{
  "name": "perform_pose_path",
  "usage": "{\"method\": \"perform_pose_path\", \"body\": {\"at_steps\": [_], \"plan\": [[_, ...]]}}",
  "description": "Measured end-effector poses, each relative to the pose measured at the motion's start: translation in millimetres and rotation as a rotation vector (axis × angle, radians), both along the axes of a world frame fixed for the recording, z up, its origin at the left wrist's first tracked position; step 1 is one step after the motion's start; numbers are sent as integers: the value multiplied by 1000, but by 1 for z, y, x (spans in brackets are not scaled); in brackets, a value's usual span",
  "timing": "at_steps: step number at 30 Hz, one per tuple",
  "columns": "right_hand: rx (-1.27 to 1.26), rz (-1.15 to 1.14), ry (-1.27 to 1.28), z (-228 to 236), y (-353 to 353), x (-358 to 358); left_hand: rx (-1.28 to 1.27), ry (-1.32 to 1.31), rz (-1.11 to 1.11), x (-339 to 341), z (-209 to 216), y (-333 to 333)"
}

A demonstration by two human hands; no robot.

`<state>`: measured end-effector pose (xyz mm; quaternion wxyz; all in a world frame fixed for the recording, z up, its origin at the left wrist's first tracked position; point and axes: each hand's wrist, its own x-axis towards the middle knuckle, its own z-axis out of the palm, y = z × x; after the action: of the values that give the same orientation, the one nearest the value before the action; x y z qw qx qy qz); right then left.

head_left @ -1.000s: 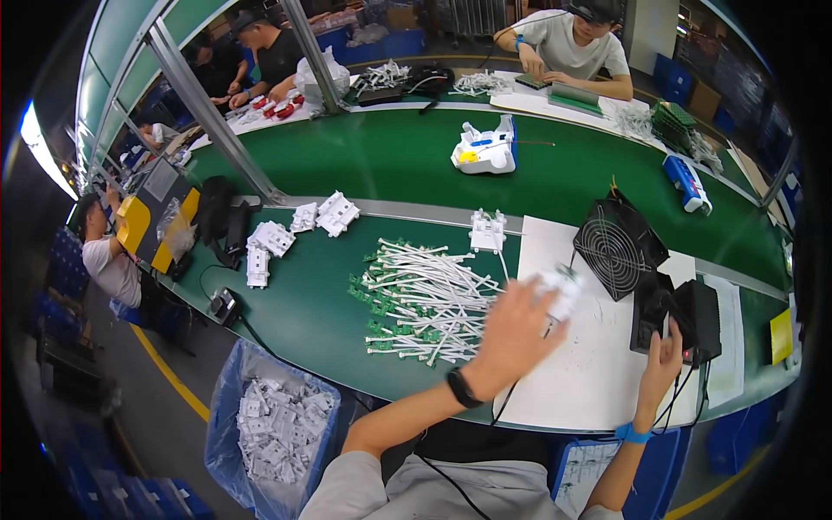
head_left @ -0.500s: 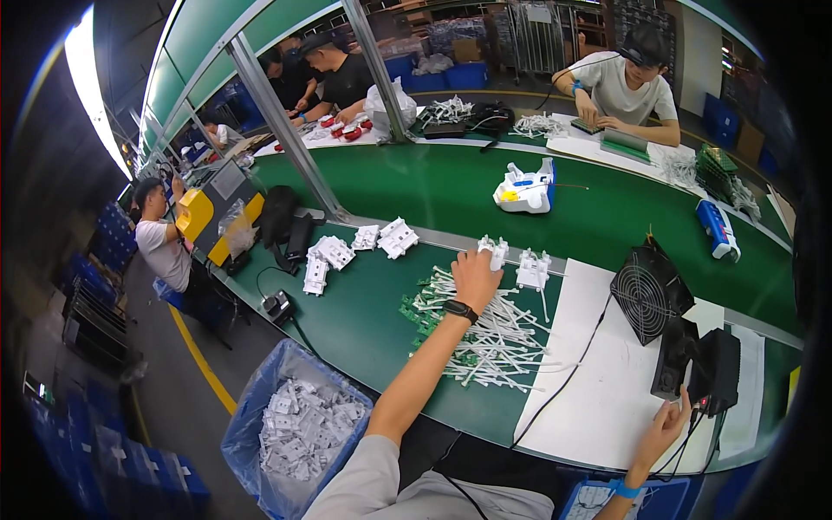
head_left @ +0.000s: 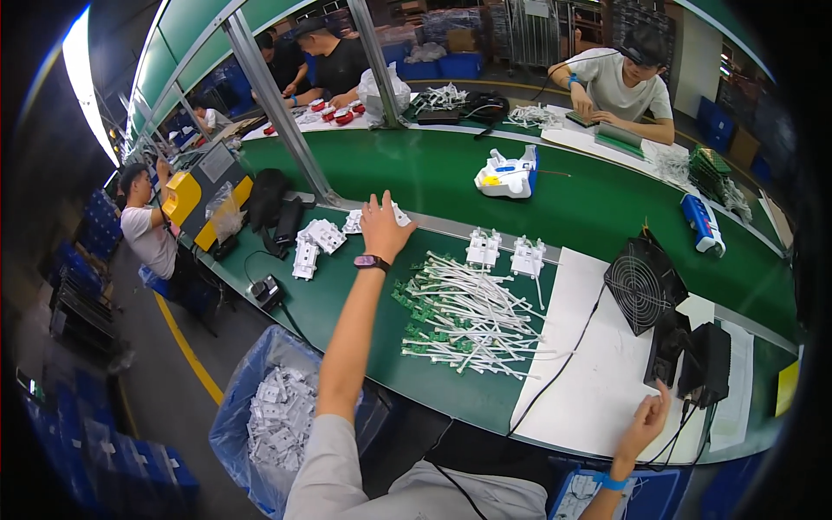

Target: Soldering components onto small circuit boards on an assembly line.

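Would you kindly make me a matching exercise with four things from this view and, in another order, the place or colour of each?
Things:
1. Left hand
2. Fan
3. Wires
4. Bin

Places and colours:
A. White, in a spread heap mostly on the green table
B. Blue, below the table edge, with a pile of small white parts inside
C. Over a white plastic piece near the far edge of the table
D. Black, to the right of the heap

Right pairs: 1-C, 2-D, 3-A, 4-B.
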<state>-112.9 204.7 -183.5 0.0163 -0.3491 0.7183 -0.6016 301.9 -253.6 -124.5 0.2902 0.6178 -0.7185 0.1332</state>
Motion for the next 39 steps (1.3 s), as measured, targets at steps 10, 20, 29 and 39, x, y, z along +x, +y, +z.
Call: {"method": "perform_pose_path", "body": {"at_steps": [10, 20, 29, 39], "plan": [[230, 1119, 229, 110, -63, 172, 148, -46, -159, 29, -11, 1], [146, 775, 802, 49, -208, 214, 32, 304, -286, 27, 9, 73], [223, 902, 803, 47, -222, 203, 511, 692, -390, 20, 12, 113], [-224, 700, -198, 104, -209, 203, 929, 1415, -808, -4, 25, 118]]}}
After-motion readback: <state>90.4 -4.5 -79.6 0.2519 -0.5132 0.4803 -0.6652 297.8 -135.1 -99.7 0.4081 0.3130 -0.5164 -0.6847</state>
